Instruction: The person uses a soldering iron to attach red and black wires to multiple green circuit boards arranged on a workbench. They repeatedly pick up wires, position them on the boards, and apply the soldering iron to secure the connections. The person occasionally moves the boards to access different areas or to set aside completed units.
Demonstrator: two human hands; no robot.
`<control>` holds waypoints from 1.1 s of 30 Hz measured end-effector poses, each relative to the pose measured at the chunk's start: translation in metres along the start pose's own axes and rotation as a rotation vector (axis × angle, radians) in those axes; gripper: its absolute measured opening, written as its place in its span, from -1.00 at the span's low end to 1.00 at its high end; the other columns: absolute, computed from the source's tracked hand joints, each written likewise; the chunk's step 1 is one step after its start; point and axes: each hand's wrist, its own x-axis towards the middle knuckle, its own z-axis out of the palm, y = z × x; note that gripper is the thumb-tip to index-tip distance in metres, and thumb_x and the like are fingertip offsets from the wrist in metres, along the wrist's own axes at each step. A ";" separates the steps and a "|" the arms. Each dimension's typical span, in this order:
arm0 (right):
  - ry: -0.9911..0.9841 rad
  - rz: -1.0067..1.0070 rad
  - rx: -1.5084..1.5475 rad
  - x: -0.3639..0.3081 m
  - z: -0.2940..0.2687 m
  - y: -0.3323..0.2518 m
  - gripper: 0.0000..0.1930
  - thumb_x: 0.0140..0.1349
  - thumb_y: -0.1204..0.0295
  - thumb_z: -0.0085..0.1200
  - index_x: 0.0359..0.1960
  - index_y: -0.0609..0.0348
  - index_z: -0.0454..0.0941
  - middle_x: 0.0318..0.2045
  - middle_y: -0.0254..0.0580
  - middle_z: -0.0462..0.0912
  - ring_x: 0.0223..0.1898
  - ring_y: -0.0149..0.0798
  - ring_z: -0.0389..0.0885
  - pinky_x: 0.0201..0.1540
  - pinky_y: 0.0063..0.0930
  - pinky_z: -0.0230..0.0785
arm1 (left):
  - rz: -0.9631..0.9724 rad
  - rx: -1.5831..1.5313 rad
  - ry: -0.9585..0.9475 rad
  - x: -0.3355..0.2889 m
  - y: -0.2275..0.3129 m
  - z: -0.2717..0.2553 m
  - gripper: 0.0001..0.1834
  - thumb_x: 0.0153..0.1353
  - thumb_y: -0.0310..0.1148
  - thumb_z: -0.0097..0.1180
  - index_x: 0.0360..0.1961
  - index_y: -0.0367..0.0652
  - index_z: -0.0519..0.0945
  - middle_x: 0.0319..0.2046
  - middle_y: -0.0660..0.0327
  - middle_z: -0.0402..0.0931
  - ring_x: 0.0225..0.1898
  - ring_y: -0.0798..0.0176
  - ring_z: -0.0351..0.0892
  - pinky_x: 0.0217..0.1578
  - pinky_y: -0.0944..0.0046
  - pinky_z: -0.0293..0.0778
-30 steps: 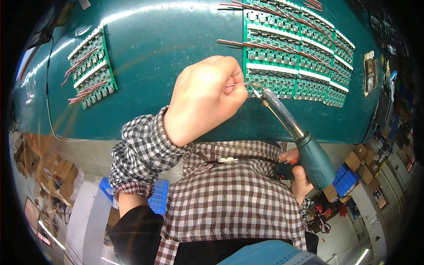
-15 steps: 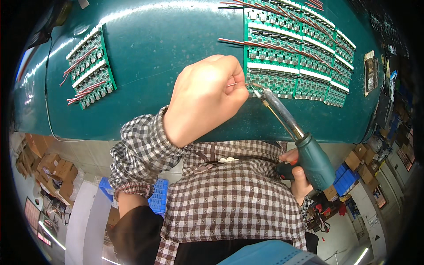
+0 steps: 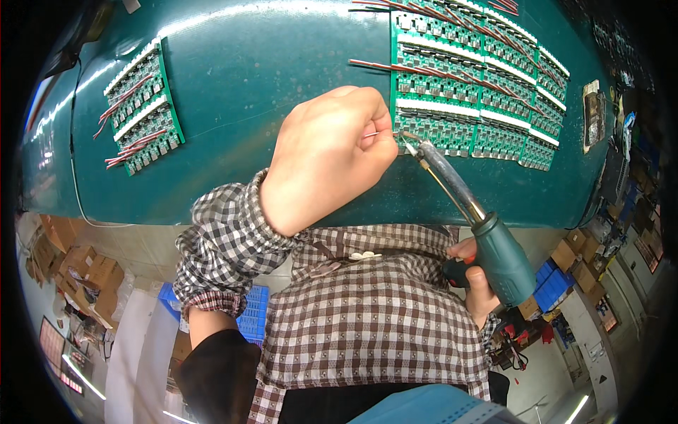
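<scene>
My left hand is closed, pinching a thin wire between thumb and fingers at the lower left corner of a large block of green circuit boards. In my right hand is a green-handled soldering gun, gripped round its handle. Its metal barrel slants up and left, and the tip is beside the wire end, over the edge of the boards. Whether tip and wire touch is too small to tell. Red and black wires lie in rows across the boards, which carry white connector strips.
Two smaller joined boards with red and black wires lie at the left of the green table. A small worn tray-like block sits at the right. Cardboard boxes and blue crates stand below the table's near edge.
</scene>
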 end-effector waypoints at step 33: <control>0.015 0.001 -0.043 -0.002 -0.004 -0.001 -0.49 0.09 0.10 0.24 -0.32 0.45 0.48 -0.47 -0.02 0.54 -0.42 -0.10 0.58 -0.31 -0.25 0.50 | 0.034 0.026 0.009 0.000 -0.001 0.000 -0.93 -0.06 -0.63 0.14 -0.51 -0.29 0.50 -0.59 0.23 0.43 -0.59 0.43 0.40 -0.52 0.43 0.37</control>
